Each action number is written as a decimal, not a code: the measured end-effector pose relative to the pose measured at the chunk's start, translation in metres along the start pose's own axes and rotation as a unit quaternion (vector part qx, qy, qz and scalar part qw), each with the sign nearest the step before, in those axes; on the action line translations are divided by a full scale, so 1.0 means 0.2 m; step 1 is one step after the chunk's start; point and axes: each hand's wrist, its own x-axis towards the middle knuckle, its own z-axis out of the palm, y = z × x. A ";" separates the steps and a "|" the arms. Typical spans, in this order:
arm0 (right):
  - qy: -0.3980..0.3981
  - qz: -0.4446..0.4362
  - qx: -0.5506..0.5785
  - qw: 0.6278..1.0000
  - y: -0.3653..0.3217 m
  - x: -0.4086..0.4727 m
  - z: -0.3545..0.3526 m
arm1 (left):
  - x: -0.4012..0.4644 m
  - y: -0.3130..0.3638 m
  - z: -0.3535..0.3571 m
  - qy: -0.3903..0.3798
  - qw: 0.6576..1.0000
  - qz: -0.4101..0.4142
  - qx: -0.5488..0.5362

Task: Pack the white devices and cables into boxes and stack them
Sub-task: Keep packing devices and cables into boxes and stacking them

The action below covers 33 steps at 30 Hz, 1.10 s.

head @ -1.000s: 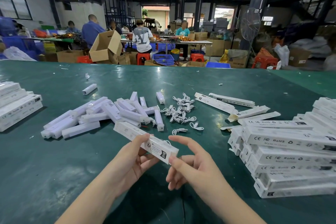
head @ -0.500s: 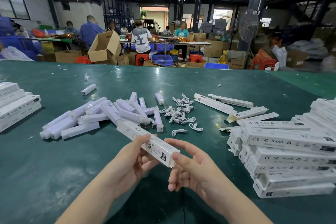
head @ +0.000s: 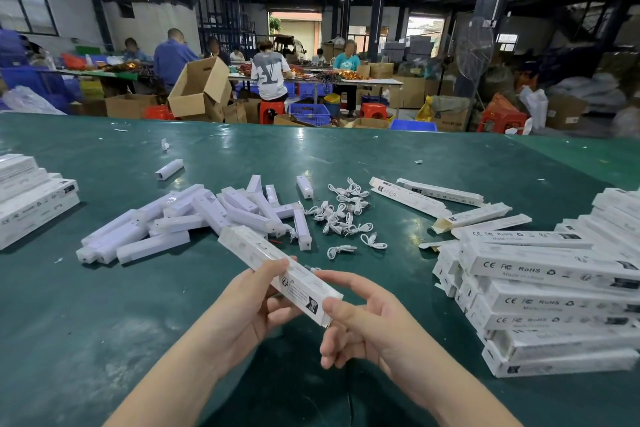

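Note:
A long white box slants above the green table, its near end toward me. My left hand grips it around the middle, thumb on top. My right hand pinches the near end between thumb and forefinger. Behind the box lies a heap of white devices. To its right sits a cluster of coiled white cables. Several flat white boxes lie past the cables.
A tall pile of printed white boxes fills the right side. Another stack of boxes sits at the left edge. A lone device lies farther back. People work at tables beyond the far edge.
My right hand has closed in from the right and now pinches the near end of the box. The box has risen slightly in my left hand.

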 end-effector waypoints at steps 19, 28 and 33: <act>0.114 -0.131 -0.236 0.956 0.08 0.03 0.02 | -0.02 -0.01 0.01 -0.102 0.991 -0.049 -0.066; 0.075 -0.105 -0.285 0.950 0.07 0.02 -0.01 | -0.05 -0.01 0.03 -0.124 0.988 -0.070 -0.060; 0.096 -0.127 -0.330 0.930 0.08 0.02 -0.01 | -0.03 -0.01 0.01 -0.102 0.992 -0.050 -0.056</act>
